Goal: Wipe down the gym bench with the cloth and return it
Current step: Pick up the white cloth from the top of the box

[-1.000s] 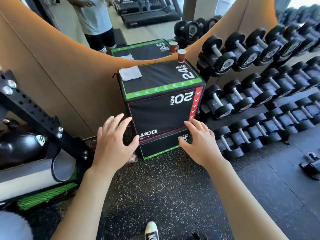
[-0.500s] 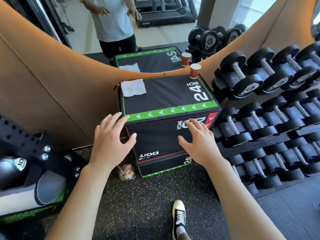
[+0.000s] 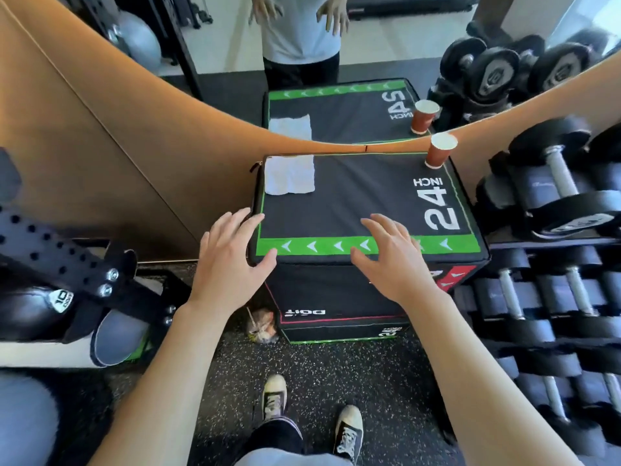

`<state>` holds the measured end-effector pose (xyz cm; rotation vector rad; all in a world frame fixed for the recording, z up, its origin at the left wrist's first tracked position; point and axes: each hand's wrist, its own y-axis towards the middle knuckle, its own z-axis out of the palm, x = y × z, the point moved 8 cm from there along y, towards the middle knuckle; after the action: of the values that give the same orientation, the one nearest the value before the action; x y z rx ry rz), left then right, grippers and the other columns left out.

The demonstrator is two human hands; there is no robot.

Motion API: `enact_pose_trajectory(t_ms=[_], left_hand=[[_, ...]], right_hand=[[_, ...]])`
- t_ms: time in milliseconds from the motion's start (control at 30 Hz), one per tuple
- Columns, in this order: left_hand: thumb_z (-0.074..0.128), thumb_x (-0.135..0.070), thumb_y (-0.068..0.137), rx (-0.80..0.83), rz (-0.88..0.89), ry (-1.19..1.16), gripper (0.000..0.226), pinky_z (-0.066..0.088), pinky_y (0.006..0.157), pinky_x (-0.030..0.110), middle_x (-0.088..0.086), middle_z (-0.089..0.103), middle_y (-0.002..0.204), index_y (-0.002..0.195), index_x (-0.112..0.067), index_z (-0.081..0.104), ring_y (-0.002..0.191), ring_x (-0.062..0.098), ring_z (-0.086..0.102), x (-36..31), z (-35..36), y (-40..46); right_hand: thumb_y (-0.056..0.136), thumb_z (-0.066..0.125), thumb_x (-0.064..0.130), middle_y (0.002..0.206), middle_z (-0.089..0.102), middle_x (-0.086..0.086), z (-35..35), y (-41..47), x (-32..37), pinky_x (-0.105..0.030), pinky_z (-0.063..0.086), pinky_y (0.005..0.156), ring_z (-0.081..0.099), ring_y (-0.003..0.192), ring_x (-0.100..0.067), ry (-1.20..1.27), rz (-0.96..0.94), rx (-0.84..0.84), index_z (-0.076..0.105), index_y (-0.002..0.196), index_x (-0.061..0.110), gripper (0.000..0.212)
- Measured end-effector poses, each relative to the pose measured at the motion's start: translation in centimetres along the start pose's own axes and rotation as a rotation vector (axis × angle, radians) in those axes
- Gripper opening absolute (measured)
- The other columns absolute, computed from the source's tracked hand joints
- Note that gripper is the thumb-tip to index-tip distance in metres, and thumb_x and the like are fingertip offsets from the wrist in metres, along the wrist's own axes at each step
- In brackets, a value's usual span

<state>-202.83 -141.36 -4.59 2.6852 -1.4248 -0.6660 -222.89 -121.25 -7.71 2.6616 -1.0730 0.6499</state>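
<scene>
A black padded box point(image 3: 353, 196) with a green arrow strip and "24 INCH" lettering stands against the wall in front of me. A folded white cloth point(image 3: 289, 174) lies on its back left corner. My left hand point(image 3: 228, 264) hovers with spread fingers at the box's front left corner. My right hand point(image 3: 393, 260) hovers with spread fingers over the green front strip. Neither hand holds anything, and both are well short of the cloth.
A brown paper cup point(image 3: 440, 151) stands on the box's back right corner. A rack of black dumbbells point(image 3: 551, 203) fills the right side. A black frame with a foam roller point(image 3: 114, 334) stands on the left. A mirror point(image 3: 336, 109) behind the box reflects it. Crumpled litter point(image 3: 261, 326) lies by its base.
I have stepped closer to the box, and its top now fills more of the view. Both hands have risen from its front face to its top front edge.
</scene>
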Motion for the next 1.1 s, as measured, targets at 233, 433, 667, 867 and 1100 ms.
enact_pose_trajectory(t_ms=[233, 433, 667, 867, 1100], left_hand=[[0.046, -0.06, 0.092, 0.028, 0.02, -0.005, 0.068, 0.035, 0.119, 0.054, 0.0, 0.046, 0.157, 0.15, -0.024, 0.051, 0.149, 0.027, 0.037, 3.4, 2.5, 6.8], [0.045, -0.06, 0.091, 0.138, 0.085, 0.007, 0.069, 0.038, 0.114, 0.059, 0.0, 0.046, 0.158, 0.15, -0.024, 0.049, 0.149, 0.029, 0.037, 7.4, 5.7, 12.8], [0.05, -0.058, 0.092, 0.297, 0.146, -0.005, 0.072, 0.038, 0.113, 0.058, -0.001, 0.041, 0.16, 0.155, -0.024, 0.039, 0.15, 0.026, 0.033, 11.3, 11.4, 18.0], [0.051, -0.057, 0.094, 0.375, 0.184, 0.0, 0.07, 0.037, 0.114, 0.055, -0.002, 0.036, 0.162, 0.155, -0.026, 0.037, 0.151, 0.027, 0.03, 14.2, 14.7, 21.0], [0.053, -0.056, 0.094, 0.425, 0.218, -0.028, 0.069, 0.037, 0.115, 0.057, 0.003, 0.038, 0.161, 0.154, -0.024, 0.042, 0.152, 0.031, 0.03, 15.5, 17.4, 22.1]], right_hand=[[0.097, 0.056, 0.053, 0.162, 0.036, 0.004, 3.6, 7.6, 1.1, -0.051, 0.029, 0.119, 0.027, 0.151, -0.022, -0.027, -0.002, 0.043, 0.043, 0.154, 0.024, 0.065], [0.098, 0.055, 0.05, 0.162, 0.036, 0.004, 8.4, 15.6, 3.5, -0.048, 0.026, 0.119, 0.028, 0.15, -0.022, -0.059, 0.029, 0.107, 0.043, 0.154, 0.023, 0.063], [0.097, 0.057, 0.05, 0.161, 0.037, 0.002, 14.6, 25.0, 6.4, -0.051, 0.029, 0.117, 0.031, 0.148, -0.026, -0.072, 0.033, 0.19, 0.045, 0.152, 0.023, 0.062], [0.099, 0.055, 0.041, 0.16, 0.037, 0.003, 18.3, 29.3, 6.0, -0.05, 0.031, 0.115, 0.032, 0.146, -0.027, -0.11, 0.044, 0.266, 0.046, 0.152, 0.023, 0.057], [0.098, 0.055, 0.036, 0.144, 0.048, 0.005, 20.1, 29.0, 4.1, -0.044, 0.038, 0.099, 0.043, 0.13, -0.024, -0.219, 0.054, 0.255, 0.054, 0.141, 0.023, 0.046]])
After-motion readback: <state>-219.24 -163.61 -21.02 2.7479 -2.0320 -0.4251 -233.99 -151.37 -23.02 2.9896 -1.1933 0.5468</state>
